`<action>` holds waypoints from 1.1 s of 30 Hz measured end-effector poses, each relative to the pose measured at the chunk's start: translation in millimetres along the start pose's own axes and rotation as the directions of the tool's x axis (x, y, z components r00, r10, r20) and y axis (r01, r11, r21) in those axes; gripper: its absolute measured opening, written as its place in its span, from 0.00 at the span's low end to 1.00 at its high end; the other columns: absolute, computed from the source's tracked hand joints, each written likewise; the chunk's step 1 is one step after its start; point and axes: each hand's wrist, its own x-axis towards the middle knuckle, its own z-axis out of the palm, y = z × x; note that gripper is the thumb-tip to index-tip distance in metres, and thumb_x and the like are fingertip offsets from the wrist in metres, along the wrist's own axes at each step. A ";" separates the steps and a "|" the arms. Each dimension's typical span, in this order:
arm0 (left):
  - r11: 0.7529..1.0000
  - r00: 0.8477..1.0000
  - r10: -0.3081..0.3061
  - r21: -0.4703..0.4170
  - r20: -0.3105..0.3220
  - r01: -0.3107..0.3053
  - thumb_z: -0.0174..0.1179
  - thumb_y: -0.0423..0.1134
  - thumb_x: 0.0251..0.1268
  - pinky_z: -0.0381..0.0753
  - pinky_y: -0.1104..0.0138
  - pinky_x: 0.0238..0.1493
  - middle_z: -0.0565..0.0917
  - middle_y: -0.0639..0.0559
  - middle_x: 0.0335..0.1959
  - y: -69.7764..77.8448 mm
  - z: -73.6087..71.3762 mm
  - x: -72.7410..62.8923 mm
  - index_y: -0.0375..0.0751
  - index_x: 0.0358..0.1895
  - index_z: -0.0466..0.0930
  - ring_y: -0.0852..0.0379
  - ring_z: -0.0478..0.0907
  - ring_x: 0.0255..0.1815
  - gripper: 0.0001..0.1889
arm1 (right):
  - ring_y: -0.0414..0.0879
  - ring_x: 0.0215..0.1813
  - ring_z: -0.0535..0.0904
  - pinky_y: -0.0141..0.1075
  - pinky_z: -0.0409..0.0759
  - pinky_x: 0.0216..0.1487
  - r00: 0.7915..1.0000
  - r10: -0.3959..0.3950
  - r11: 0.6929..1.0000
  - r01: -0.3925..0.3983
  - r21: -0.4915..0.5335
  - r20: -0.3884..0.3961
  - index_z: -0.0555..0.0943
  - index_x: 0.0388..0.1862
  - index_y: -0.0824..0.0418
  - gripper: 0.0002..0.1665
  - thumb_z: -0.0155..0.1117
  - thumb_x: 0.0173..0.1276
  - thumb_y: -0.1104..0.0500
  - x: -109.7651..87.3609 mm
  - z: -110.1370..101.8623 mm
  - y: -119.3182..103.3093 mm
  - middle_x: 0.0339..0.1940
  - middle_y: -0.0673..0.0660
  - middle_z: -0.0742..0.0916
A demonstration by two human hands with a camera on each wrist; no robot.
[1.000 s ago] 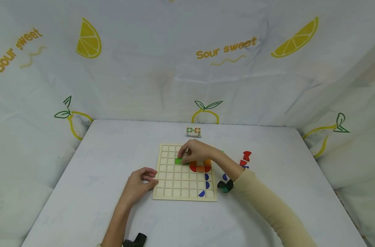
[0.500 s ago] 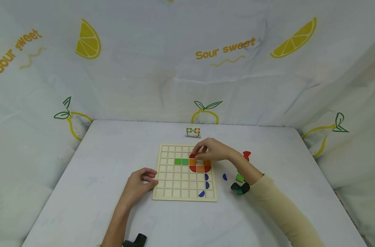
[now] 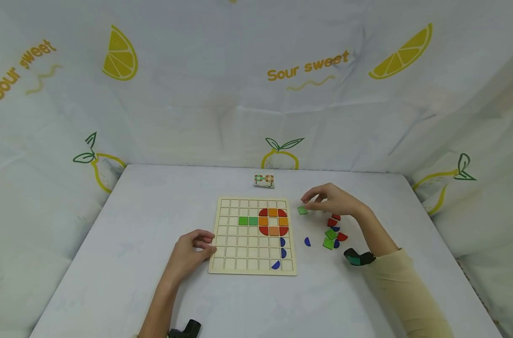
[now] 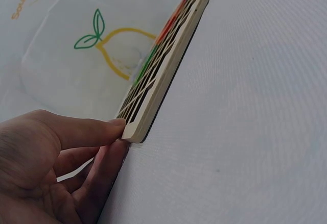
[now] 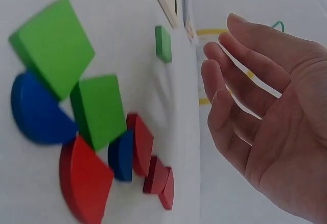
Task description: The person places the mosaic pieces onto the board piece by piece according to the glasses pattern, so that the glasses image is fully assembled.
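A wooden grid board (image 3: 250, 253) lies flat on the table, bearing green squares (image 3: 248, 220), a ring of orange squares and red quarter-round pieces (image 3: 273, 230), and blue half-round pieces (image 3: 283, 253). My left hand (image 3: 193, 253) pinches the board's left edge between thumb and fingers; the left wrist view shows the thumb (image 4: 94, 132) on that edge. Off the board's right side, my right hand (image 3: 334, 199) hovers with bent, relaxed fingers and nothing in them. Just below its fingertips is a lone green square (image 3: 302, 211), which the right wrist view shows lying apart from the hand (image 5: 271, 96).
Loose green squares (image 3: 330, 234), red quarter-round pieces (image 3: 342, 237) and blue half-round pieces cluster right of the board. One blue half-round (image 3: 307, 241) lies between cluster and board. A small pattern card (image 3: 264, 180) stands behind the board.
My right hand has moved from the board's green squares, past the red and orange ring, out to the right. A second green square and the ring's upper pieces now show. The left hand stays put.
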 end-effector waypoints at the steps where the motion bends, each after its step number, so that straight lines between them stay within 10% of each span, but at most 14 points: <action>1: 1.000 1.000 0.000 -0.001 0.001 0.000 0.75 0.29 0.61 0.81 0.73 0.38 0.89 0.44 0.44 0.0 0.0 0.0 0.36 0.53 0.88 0.58 0.83 0.40 0.16 | 0.52 0.52 0.86 0.38 0.87 0.47 1.000 0.018 1.000 -0.018 0.001 -0.007 0.89 0.60 0.60 0.17 0.72 0.77 0.54 -3.3 -2.8 5.6 0.57 0.59 0.92; 15: 1.000 1.000 0.006 -0.008 0.006 -0.006 0.75 0.29 0.61 0.81 0.72 0.38 0.89 0.44 0.44 0.6 0.4 0.6 0.36 0.53 0.88 0.58 0.83 0.39 0.16 | 0.47 0.43 0.76 0.34 0.72 0.40 0.988 0.148 0.988 -0.145 0.047 -0.050 0.89 0.60 0.61 0.19 0.74 0.72 0.62 -42.9 -26.9 75.8 0.55 0.62 0.90; 33: 1.000 1.000 -0.012 -0.008 0.006 0.012 0.75 0.30 0.61 0.80 0.72 0.38 0.89 0.45 0.44 1.0 -0.6 -0.2 0.37 0.52 0.88 0.58 0.83 0.39 0.16 | 0.43 0.40 0.76 0.30 0.76 0.39 0.989 0.107 0.994 -0.103 0.042 -0.106 0.90 0.58 0.63 0.18 0.77 0.70 0.62 -44.2 -21.5 88.8 0.53 0.63 0.91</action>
